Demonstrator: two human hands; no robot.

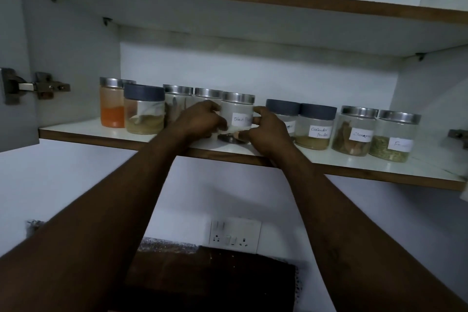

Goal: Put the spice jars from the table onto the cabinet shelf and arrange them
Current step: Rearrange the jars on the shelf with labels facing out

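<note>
**Handwritten labels on the jars**

You hold the clear glass jar with a silver metal lid [236, 110]. Its white label reads "Black", and your right hand [268, 132] covers the rest. The neighbouring blue-lidded clear jar [282, 107] shows only "…pper". The blue-lidded jar of tan powder [316, 132] reads "Coriander powder". The silver-lidded jar of brown bark [354, 135] reads "Cinna…", and the silver-lidded jar of green seeds [392, 143] shows just "F".

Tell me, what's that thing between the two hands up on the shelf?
A silver-lidded jar, label starting "Black", sits between the left hand and the right hand, which both grip it. The head view shows this.
</note>
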